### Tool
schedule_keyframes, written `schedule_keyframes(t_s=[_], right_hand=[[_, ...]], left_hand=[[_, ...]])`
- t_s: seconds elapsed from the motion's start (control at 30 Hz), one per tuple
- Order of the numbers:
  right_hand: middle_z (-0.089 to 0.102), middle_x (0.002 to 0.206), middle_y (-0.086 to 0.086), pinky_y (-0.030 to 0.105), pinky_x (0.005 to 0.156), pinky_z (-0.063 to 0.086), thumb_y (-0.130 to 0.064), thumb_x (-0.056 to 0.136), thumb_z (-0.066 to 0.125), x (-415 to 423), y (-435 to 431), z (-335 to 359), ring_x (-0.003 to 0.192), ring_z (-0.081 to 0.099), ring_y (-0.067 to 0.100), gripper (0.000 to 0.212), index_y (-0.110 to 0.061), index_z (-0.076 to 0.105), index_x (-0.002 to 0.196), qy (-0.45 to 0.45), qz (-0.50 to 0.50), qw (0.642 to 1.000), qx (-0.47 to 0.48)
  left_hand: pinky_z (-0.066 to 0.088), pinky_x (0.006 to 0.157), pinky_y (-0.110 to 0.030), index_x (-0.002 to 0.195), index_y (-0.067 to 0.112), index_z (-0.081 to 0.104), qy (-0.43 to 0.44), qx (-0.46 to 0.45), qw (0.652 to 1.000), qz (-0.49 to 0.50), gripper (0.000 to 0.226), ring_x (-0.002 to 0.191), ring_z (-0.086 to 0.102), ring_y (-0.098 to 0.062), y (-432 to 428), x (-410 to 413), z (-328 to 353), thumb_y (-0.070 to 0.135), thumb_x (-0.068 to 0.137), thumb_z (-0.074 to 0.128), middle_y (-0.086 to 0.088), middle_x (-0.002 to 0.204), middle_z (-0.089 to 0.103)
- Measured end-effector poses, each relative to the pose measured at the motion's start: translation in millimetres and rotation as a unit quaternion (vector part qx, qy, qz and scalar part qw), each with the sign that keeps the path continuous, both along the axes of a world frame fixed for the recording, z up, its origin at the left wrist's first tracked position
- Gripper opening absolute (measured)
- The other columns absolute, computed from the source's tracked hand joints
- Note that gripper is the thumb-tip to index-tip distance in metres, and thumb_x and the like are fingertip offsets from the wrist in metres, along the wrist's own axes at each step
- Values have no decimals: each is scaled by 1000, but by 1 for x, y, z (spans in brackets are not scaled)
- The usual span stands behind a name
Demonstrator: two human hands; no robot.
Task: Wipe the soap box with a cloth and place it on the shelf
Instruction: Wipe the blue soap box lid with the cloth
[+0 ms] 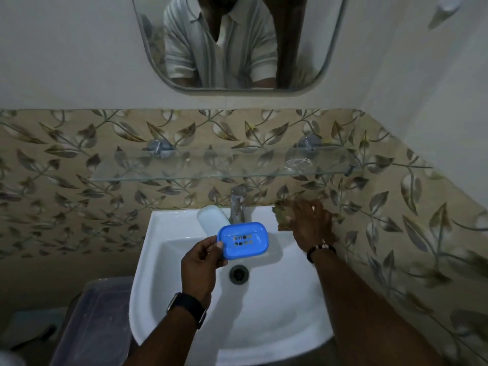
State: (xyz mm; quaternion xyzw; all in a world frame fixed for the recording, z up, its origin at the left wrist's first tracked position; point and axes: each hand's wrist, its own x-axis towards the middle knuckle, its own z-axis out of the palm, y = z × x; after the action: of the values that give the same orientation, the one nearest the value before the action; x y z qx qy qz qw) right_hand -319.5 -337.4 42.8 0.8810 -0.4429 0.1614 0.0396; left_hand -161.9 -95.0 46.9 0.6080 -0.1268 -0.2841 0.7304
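The blue soap box (243, 240), an oval tray with slots in its floor, is held over the white sink (171, 233). My left hand (203, 262) pinches its left rim between thumb and fingers. At the sink's back right corner my right hand (311, 225) lies over a brownish patterned cloth (284, 213), its fingers on the cloth; how tightly it grips is blurred. A glass shelf (184, 173) is fixed to the leaf-patterned tiles above the tap.
A chrome tap (237, 204) stands at the back of the sink with a pale blue container (212, 217) to its left. The drain (239, 273) lies below the soap box. A mirror (148, 35) hangs above. A clear plastic bin (97, 323) sits lower left.
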Motion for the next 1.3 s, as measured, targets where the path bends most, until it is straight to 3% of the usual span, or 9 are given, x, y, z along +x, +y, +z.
schedule_keyframes(t_s=[0.23, 0.47, 0.67, 0.83, 0.93, 1.0, 1.13, 1.23, 1.3], right_hand=[[41, 153, 3, 52, 108, 28, -44, 94, 57, 16, -24, -38, 141, 28, 33, 54, -28, 44, 144, 127, -65, 984, 106], [54, 136, 8, 48, 100, 33, -13, 82, 63, 25, -30, -40, 129, 40, 35, 37, -19, 65, 118, 93, -74, 988, 95], [71, 102, 2, 40, 98, 39, -18, 83, 59, 15, -26, -38, 115, 54, 28, 24, -22, 70, 103, 96, -62, 989, 90], [68, 79, 18, 41, 72, 50, -11, 90, 64, 1, 2, -16, 81, 61, 37, 14, -2, 70, 81, -249, -132, 946, 159], [60, 69, 9, 40, 69, 48, -8, 89, 62, 3, 39, 17, 74, 45, 16, 17, -4, 64, 73, -410, -46, 907, 80], [61, 71, 6, 38, 73, 41, -13, 88, 57, 10, 66, 42, 76, 45, 21, 17, -9, 64, 73, -371, 44, 928, 3], [67, 92, 3, 42, 75, 42, -18, 88, 59, 29, 118, 73, 86, 56, 29, 12, -20, 70, 93, -154, 265, 948, -86], [66, 121, -2, 36, 78, 38, -15, 86, 62, 41, 151, 74, 94, 54, 24, 38, -25, 65, 122, -42, 322, 941, -94], [67, 123, -2, 37, 79, 40, -14, 85, 63, 41, 154, 74, 93, 55, 24, 43, -27, 63, 126, -13, 317, 942, -108]], left_hand=[[60, 65, -27, 110, 9, 75, -20, 24, 999, 24, 17, 74, 73, -17, 2, -1, 2, 11, 93, 70, -13, 92, 79], [61, 66, -26, 109, 10, 75, -25, 24, 999, 27, 17, 78, 74, -17, 0, -1, 3, 12, 93, 70, -12, 95, 79], [64, 74, -39, 110, 7, 73, 30, -12, 999, 19, 17, 91, 76, -33, 0, 2, 8, 8, 94, 67, -18, 100, 77], [64, 72, -39, 108, 4, 73, 46, -21, 999, 13, 15, 84, 77, -27, -3, 3, 12, 4, 95, 66, -32, 108, 70], [63, 72, -36, 109, 3, 72, 60, -33, 998, 9, 15, 84, 77, -26, -2, 1, 13, 3, 95, 66, -33, 108, 69], [63, 72, -35, 108, 4, 72, 71, -44, 996, 9, 15, 88, 76, -29, 0, -1, 16, 3, 95, 65, -29, 105, 71], [64, 73, -36, 111, 2, 71, 73, -50, 996, -5, 17, 85, 77, -24, 1, -8, 24, 2, 95, 65, -21, 104, 74], [64, 71, -35, 110, 2, 72, 62, -52, 996, -22, 18, 83, 77, -25, 10, -11, 30, 0, 94, 65, -18, 99, 77], [64, 72, -36, 109, 3, 72, 46, -46, 998, -23, 17, 85, 77, -27, 19, -8, 31, 0, 94, 65, -15, 96, 78]])
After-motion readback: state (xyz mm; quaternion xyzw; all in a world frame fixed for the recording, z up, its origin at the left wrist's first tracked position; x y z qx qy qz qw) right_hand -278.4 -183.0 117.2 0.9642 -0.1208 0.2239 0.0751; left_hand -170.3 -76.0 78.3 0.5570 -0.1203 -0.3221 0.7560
